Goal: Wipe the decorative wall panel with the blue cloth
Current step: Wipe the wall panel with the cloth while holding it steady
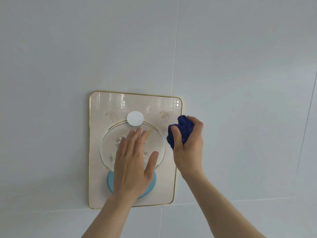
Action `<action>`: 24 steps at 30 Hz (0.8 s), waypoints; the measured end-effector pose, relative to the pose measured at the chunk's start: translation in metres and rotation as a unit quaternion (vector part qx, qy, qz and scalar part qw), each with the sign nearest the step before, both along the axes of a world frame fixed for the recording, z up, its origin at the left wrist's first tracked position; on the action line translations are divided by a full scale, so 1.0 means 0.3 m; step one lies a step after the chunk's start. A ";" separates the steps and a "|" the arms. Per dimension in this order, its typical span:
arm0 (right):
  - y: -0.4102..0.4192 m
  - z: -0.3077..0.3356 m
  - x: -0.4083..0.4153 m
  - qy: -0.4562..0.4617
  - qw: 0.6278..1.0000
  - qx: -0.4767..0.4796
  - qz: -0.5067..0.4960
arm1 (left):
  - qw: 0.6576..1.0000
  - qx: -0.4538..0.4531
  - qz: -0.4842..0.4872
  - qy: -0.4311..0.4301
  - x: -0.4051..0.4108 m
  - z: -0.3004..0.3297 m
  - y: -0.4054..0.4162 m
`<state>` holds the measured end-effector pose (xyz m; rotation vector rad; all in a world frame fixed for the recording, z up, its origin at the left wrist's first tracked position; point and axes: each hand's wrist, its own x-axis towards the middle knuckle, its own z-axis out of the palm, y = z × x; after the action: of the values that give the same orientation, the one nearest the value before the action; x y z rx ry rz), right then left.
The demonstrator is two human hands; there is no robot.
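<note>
The decorative wall panel point(103, 107) is a cream rectangle with a thin gold rim, hung on the wall at centre. It carries a raised round disc, a white circle point(135, 118) above it and a light blue circle point(110, 182) below. My left hand point(132, 162) lies flat on the round disc, fingers spread, and hides part of the blue circle. My right hand point(188, 146) is shut on the crumpled dark blue cloth point(182, 129), which is at the panel's right edge.
Pale grey wall tiles point(240, 83) surround the panel, with thin grout lines running up and across. Both forearms enter from the bottom of the view.
</note>
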<state>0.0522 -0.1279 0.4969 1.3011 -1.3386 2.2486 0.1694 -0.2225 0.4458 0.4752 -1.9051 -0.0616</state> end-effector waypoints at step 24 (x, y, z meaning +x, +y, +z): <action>-0.297 -0.160 -0.230 0.373 0.794 0.028 -0.480 | 0.979 -0.162 0.121 -0.017 -0.223 -0.129 -0.277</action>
<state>-0.0168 -0.2170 0.4490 0.9718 -1.2794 0.8707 0.1023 -0.3055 0.4072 0.4829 -1.8319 0.4127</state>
